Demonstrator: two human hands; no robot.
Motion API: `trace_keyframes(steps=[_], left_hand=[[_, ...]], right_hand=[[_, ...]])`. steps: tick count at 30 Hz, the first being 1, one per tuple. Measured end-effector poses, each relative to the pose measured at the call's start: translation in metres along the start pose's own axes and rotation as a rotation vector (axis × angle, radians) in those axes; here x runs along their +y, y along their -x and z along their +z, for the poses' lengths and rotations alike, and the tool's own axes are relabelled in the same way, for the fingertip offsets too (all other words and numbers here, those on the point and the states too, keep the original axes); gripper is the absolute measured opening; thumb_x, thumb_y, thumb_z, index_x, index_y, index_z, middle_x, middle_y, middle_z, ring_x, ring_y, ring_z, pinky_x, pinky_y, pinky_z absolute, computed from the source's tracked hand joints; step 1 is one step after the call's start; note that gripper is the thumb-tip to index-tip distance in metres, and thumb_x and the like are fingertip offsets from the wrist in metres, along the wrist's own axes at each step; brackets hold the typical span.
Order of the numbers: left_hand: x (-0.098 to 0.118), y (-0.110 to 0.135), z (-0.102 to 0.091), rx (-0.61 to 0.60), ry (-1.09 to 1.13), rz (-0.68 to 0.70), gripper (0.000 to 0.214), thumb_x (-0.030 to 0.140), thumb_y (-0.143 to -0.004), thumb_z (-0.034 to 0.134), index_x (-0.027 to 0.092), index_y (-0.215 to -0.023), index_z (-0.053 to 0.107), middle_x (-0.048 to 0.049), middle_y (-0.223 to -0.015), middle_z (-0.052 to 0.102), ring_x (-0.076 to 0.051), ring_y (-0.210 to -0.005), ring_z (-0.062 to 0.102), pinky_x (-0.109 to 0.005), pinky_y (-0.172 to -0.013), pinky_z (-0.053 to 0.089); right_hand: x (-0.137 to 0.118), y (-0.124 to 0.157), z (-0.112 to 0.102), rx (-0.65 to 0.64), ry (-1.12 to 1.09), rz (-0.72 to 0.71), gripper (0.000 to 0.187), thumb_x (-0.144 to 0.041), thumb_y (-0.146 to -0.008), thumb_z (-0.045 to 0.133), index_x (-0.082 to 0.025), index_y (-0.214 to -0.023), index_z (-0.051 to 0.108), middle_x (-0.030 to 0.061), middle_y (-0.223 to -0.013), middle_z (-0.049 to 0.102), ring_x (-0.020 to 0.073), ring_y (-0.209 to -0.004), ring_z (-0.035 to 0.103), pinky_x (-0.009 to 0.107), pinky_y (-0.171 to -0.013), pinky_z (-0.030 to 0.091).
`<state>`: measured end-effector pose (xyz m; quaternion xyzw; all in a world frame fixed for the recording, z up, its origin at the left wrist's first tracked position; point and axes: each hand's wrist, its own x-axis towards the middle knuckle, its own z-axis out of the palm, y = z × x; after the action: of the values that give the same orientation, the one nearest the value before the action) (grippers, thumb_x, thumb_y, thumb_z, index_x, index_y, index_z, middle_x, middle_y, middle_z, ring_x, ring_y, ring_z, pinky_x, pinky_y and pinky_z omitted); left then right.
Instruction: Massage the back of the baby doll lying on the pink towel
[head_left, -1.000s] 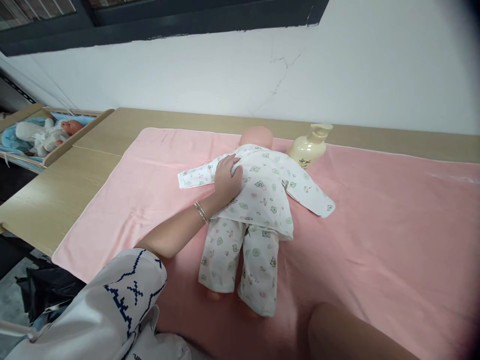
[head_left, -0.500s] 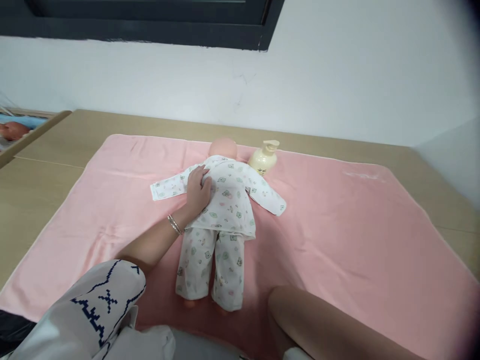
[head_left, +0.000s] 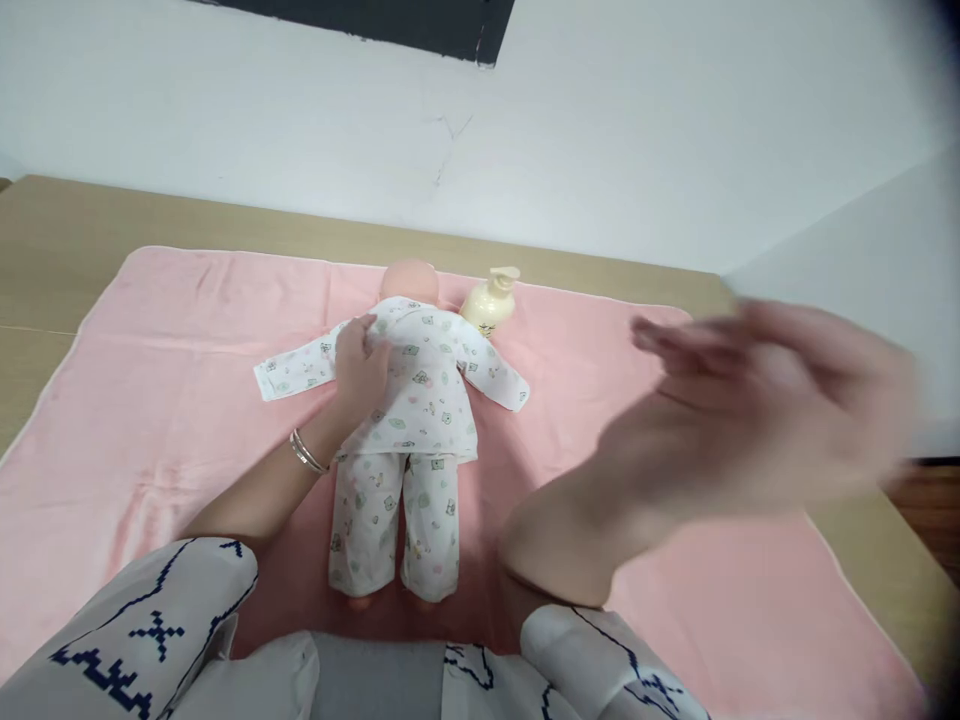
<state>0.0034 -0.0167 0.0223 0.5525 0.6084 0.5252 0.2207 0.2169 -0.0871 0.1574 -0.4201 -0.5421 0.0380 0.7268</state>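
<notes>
While the right grip hovers released, the left grip rests open-palmed on the doll.

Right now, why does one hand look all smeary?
Head view: the right hand is motion-blurred, raised near the camera; the left hand on the doll and the bottle look sharp; the picture's top right corner is dark; the light is soft and even.

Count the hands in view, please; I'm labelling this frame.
2. The left hand rests on the doll, at its shoulder. The right hand is raised and blurred above the pink towel. No other hands show.
</notes>
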Motion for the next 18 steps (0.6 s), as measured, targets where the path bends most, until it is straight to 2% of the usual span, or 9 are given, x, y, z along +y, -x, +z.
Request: trace_keyframes(steps=[1,2,3,4,5,7,9,13,18], left_hand=[[0.012,-0.001,0.0,0.017,0.028,-0.001,0.043,0.022,-0.08,0.058,0.019,-0.124,0.057,-0.0084,-0.133,0.057,-0.027,-0.13,0.048,-0.049,-0.117,0.036],[0.025,-0.003,0.002,0.027,0.074,0.014,0.047,0.023,-0.081,0.059,0.02,-0.127,0.054,-0.0072,-0.137,0.054,-0.027,-0.134,0.044,-0.048,-0.119,0.034],[0.038,-0.006,0.006,-0.013,0.148,0.029,0.045,0.025,-0.083,0.058,0.022,-0.128,0.053,-0.0053,-0.139,0.053,-0.025,-0.136,0.043,-0.046,-0.12,0.034],[0.051,-0.011,0.012,-0.09,0.249,0.024,0.04,0.028,-0.087,0.055,0.024,-0.126,0.054,-0.0036,-0.138,0.054,-0.023,-0.135,0.046,-0.043,-0.119,0.037],[0.061,-0.018,0.02,-0.194,0.362,-0.011,0.035,0.033,-0.092,0.048,0.024,-0.125,0.054,-0.0031,-0.137,0.055,-0.021,-0.134,0.048,-0.041,-0.117,0.04],[0.075,-0.039,0.043,-0.368,0.592,-0.114,0.038,0.039,-0.1,0.029,0.021,-0.124,0.053,-0.0061,-0.135,0.056,-0.019,-0.132,0.052,-0.039,-0.112,0.046],[0.08,-0.062,0.066,-0.538,0.741,-0.266,0.051,0.043,-0.101,0.016,0.016,-0.122,0.054,-0.0123,-0.13,0.059,-0.02,-0.129,0.055,-0.04,-0.107,0.049],[0.075,-0.091,0.099,-0.594,0.794,-0.367,0.067,0.051,-0.097,0.01,0.012,-0.115,0.06,-0.0197,-0.113,0.066,-0.027,-0.125,0.058,-0.047,-0.101,0.052],[0.073,-0.087,0.106,-0.707,0.851,-0.361,0.075,0.059,-0.094,0.004,0.014,-0.12,0.058,-0.0184,-0.117,0.065,-0.025,-0.127,0.057,-0.044,-0.104,0.051]], right_hand=[[0.011,-0.002,0.008,0.094,0.027,-0.034,0.029,-0.017,-0.085,0.047,-0.029,-0.099,0.069,-0.001,-0.083,0.064,0.0193,-0.08,0.067,0.045,-0.08,0.059],[0.024,-0.005,0.016,0.022,0.094,0.004,0.03,-0.016,-0.084,0.048,-0.025,-0.104,0.068,0.0012,-0.091,0.068,0.021,-0.093,0.068,0.046,-0.09,0.058],[0.039,-0.007,0.024,-0.135,0.174,0.057,0.036,-0.016,-0.083,0.047,-0.021,-0.115,0.064,0.0045,-0.113,0.068,0.0229,-0.112,0.064,0.048,-0.102,0.053],[0.053,-0.009,0.031,-0.291,0.263,0.096,0.047,-0.016,-0.083,0.045,-0.02,-0.128,0.056,0.0057,-0.135,0.059,0.0227,-0.131,0.051,0.049,-0.113,0.044],[0.068,-0.009,0.038,-0.421,0.347,0.121,0.054,-0.015,-0.084,0.041,-0.019,-0.138,0.047,0.0054,-0.147,0.047,0.0213,-0.141,0.039,0.049,-0.119,0.036],[0.092,-0.009,0.047,-0.607,0.463,0.13,0.063,-0.013,-0.086,0.034,-0.017,-0.149,0.031,0.0045,-0.159,0.028,0.0175,-0.149,0.02,0.046,-0.125,0.022],[0.108,-0.006,0.053,-0.708,0.518,0.136,0.067,-0.011,-0.086,0.03,-0.014,-0.152,0.022,0.0066,-0.161,0.02,0.0161,-0.151,0.012,0.046,-0.127,0.012],[0.117,0.0,0.059,-0.807,0.6,0.151,0.073,-0.005,-0.078,0.031,-0.007,-0.151,0.025,0.0118,-0.16,0.023,0.0204,-0.15,0.014,0.051,-0.125,0.008],[0.112,0.004,0.066,-0.779,0.714,0.064,0.068,-0.006,-0.078,0.032,-0.013,-0.146,0.036,0.0122,-0.152,0.037,0.0252,-0.145,0.027,0.058,-0.121,0.017]])
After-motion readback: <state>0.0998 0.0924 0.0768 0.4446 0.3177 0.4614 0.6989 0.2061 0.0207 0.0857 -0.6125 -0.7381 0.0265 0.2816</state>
